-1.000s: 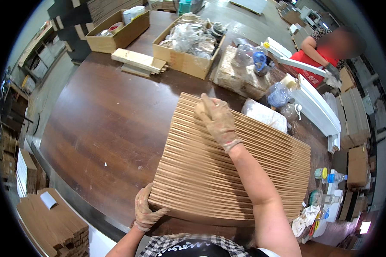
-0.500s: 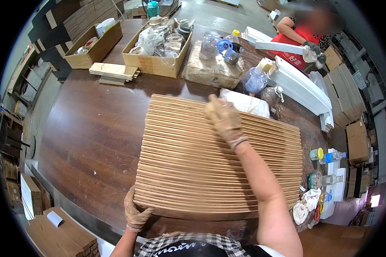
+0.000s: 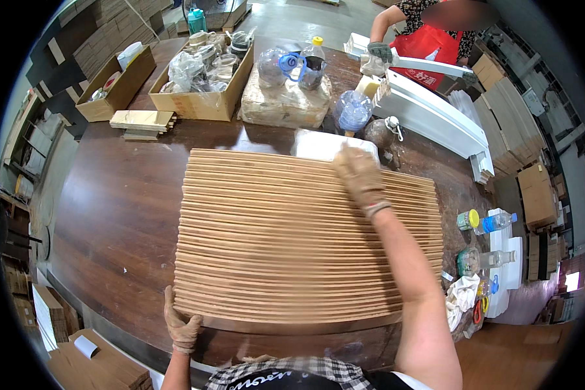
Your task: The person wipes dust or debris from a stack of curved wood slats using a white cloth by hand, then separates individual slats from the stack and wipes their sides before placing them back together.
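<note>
A broad row of light-brown wooden strips [image 3: 253,224], laid side by side, covers the middle of the dark table. My left hand [image 3: 181,327], in a beige work glove, is at their near left corner. Its fingers are stretched along the left side and its thumb is spread toward the near edge. My right hand [image 3: 357,174], gloved too, reaches across to the far edge of the strips, right of the middle. Motion smears its fingers, so whether anything is under them is hidden. Just beyond it lies a white wrapped bundle [image 3: 309,144].
Cardboard boxes [image 3: 198,109] of tape rolls and a wrapped block [image 3: 283,107] with bottles stand at the back. White lengths [image 3: 435,114] lie at the far right, where a co-worker [image 3: 429,49] holds one. Bottles [image 3: 497,223] and a white cloth [image 3: 461,296] sit at the right.
My right hand has slid rightward along the far edge of the strips. My left hand stays at the near left corner. The co-worker's white length has shifted left; the whole view has turned slightly.
</note>
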Demonstrator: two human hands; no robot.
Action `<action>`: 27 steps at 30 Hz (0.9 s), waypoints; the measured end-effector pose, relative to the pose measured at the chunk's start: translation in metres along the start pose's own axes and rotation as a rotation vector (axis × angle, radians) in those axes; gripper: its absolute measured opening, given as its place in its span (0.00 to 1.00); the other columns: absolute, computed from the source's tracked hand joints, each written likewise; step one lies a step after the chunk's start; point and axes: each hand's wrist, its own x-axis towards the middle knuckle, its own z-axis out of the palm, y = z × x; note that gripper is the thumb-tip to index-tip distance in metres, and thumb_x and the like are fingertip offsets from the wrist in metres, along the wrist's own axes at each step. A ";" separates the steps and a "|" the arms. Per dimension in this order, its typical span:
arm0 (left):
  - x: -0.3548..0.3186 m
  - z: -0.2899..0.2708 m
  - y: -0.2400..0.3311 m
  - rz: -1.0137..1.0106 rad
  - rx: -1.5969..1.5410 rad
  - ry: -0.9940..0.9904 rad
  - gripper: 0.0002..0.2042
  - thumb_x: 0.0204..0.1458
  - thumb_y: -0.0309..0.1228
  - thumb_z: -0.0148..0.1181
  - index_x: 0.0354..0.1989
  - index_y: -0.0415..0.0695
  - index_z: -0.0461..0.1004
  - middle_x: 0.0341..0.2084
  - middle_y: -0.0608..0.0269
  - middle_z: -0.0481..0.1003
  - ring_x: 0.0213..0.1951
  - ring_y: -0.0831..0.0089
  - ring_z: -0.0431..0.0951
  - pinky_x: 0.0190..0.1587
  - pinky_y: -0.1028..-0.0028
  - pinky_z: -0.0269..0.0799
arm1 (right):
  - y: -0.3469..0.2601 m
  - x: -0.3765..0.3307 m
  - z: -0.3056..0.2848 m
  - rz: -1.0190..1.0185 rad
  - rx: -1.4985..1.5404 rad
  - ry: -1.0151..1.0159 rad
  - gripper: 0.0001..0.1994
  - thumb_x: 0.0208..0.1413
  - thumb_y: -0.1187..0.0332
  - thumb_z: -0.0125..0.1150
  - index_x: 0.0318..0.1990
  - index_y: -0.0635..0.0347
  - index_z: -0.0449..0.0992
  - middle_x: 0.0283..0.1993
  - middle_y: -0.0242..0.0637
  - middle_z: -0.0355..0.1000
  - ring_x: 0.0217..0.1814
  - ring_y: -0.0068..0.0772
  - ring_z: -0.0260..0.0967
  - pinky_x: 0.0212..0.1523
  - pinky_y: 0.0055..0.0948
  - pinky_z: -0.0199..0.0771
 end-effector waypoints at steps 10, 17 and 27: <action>0.008 0.011 0.014 0.064 0.052 0.081 0.58 0.47 0.66 0.65 0.73 0.30 0.47 0.60 0.52 0.67 0.63 0.60 0.66 0.67 0.63 0.58 | 0.000 -0.021 -0.004 -0.198 0.152 0.198 0.22 0.64 0.56 0.55 0.60 0.58 0.74 0.48 0.49 0.75 0.49 0.50 0.72 0.51 0.46 0.70; 0.010 0.017 0.012 0.042 0.014 0.079 0.58 0.46 0.66 0.66 0.72 0.30 0.48 0.66 0.48 0.62 0.67 0.61 0.62 0.69 0.63 0.57 | 0.158 -0.043 -0.067 0.304 -0.217 0.078 0.20 0.65 0.56 0.55 0.57 0.60 0.75 0.48 0.47 0.75 0.49 0.50 0.71 0.50 0.47 0.70; 0.004 0.001 -0.008 0.075 0.102 0.112 0.57 0.46 0.70 0.61 0.73 0.34 0.49 0.69 0.49 0.58 0.68 0.59 0.61 0.69 0.62 0.56 | 0.128 -0.064 -0.048 -0.067 0.100 0.140 0.21 0.65 0.52 0.55 0.59 0.53 0.74 0.48 0.46 0.76 0.51 0.44 0.73 0.53 0.46 0.72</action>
